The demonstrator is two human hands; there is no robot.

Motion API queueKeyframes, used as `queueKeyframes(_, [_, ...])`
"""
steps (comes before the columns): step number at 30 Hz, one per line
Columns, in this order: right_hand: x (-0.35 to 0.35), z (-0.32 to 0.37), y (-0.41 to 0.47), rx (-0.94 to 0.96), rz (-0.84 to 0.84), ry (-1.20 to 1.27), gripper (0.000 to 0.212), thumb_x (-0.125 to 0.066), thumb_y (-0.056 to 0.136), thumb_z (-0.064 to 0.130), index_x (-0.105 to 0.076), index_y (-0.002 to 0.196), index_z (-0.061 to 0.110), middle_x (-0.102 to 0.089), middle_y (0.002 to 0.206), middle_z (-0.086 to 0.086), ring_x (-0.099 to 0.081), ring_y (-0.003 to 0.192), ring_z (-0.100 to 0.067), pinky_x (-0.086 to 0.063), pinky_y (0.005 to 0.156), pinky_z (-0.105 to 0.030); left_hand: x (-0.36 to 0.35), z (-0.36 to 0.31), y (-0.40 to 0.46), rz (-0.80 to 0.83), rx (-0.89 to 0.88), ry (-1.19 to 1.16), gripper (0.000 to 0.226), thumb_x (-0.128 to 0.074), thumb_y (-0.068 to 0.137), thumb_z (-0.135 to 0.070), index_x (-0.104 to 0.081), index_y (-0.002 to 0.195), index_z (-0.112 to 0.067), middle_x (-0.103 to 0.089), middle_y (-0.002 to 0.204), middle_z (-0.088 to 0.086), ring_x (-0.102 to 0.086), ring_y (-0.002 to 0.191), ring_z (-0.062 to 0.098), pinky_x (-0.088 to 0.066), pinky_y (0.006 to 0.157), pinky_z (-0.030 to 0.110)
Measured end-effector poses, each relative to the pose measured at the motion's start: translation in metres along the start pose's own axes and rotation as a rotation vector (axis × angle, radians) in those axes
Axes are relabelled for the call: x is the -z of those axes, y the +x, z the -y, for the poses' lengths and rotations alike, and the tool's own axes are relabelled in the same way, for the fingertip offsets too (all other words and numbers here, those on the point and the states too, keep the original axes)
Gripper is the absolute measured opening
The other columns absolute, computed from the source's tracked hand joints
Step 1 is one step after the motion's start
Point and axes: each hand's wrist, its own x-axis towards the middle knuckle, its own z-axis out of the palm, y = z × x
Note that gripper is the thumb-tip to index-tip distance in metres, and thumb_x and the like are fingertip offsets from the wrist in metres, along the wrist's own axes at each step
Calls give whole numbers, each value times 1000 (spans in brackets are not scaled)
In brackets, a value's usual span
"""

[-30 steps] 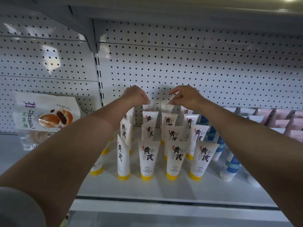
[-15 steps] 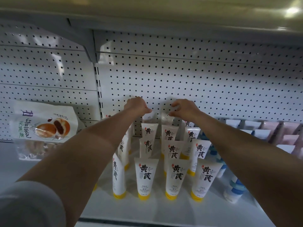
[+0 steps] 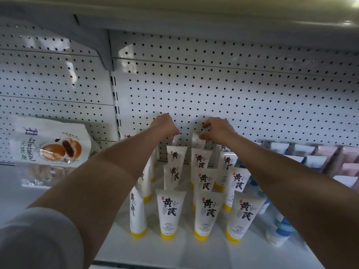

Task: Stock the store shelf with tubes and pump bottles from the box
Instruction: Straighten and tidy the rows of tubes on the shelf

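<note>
Both my arms reach to the back of the white shelf (image 3: 194, 251), up against the pegboard wall (image 3: 233, 90). My left hand (image 3: 165, 126) is curled, its fingertips pinching the top edge of a white tube (image 3: 175, 139) in the rearmost row, most of that tube hidden behind my wrist and the ones in front. My right hand (image 3: 217, 130), at about 3 o'clock from the left one and just apart from it, has thumb and fingers bent around the crimped top of another back-row tube (image 3: 198, 142), which leans a little to the left.

In front of these, toward 6 o'clock, stand rows of white tubes with yellow caps (image 3: 170, 210), caps down, black characters on their faces, some slightly tilted. To the right, near 4 o'clock under my right forearm, stand white tubes with blue bands (image 3: 279, 232). Farther right at 3 o'clock are pale pink and white packs (image 3: 328, 154) in rows. At 9 o'clock sits a bag of red-bean buns (image 3: 52, 144) against the wall.
</note>
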Motion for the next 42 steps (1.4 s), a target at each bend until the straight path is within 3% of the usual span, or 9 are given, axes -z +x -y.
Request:
queueKeyframes(6, [-3,1,1,9,2,54,48,-76,82,25,-61,126,20,-70,105,1,-69,90,-16,-56,89,-39,-3,-3,0,-1,-7,28,11,-69,73,-13,-61,67,-10,-62,72,2,-53,56,15,-42,49,22])
queueKeyframes(10, [-7,1,2,38,-23,74,42,-74,87,35,-60,124,21,-71,72,9,-67,79,-6,-54,85,-35,-2,3,-1,18,-67,-77,16,-69,86,-23,-74,94,-10,-76,88,2,-72,85,16,-57,86,35])
queueKeyframes(14, [6,-4,3,99,18,189,45,-79,84,35,-60,123,22,-68,96,5,-66,89,-13,-51,75,-27,7,14,-2,54,-147,-171,18,-68,91,-29,-75,102,-16,-74,89,-3,-69,94,10,-53,87,28])
queueKeyframes(18, [14,-18,5,156,140,295,46,-81,83,18,-61,125,18,-70,111,-2,-66,107,-18,-55,93,-31,13,22,-1,184,-182,-196,21,-74,86,-27,-76,106,-22,-72,106,-3,-65,103,14,-48,82,25])
queueKeyframes(22, [16,-21,2,149,201,342,48,-75,85,-2,-60,129,10,-69,111,-13,-68,98,-16,-55,69,-13,14,19,-1,200,-186,-197,19,-76,85,-23,-76,104,-23,-70,111,-4,-62,108,15,-47,83,25])
queueKeyframes(26, [14,-22,4,149,181,341,48,-74,84,-4,-60,128,9,-69,109,-15,-67,89,-12,-52,63,-10,14,15,0,183,-174,-166,23,-74,86,-14,-76,108,-17,-70,116,0,-59,112,14,-45,90,23])
queueKeyframes(30, [11,-23,7,163,147,252,55,-84,79,10,-61,128,19,-73,99,-1,-64,93,-6,-50,79,-18,12,15,2,140,-162,-137,20,-79,81,-16,-78,101,-17,-71,111,0,-61,111,13,-46,90,22])
queueKeyframes(34, [6,-20,10,172,120,216,56,-86,77,18,-62,127,25,-73,96,5,-61,94,-2,-41,74,-14,10,17,4,106,-154,-118,11,-83,77,-24,-78,87,-25,-73,100,-4,-66,103,14,-54,93,32])
queueKeyframes(42, [3,-15,16,177,95,151,56,-88,75,22,-63,125,26,-71,91,11,-64,100,-11,-49,95,-35,9,16,2,59,-148,-69,11,-85,74,-32,-78,80,-27,-73,90,-7,-67,92,14,-57,88,36])
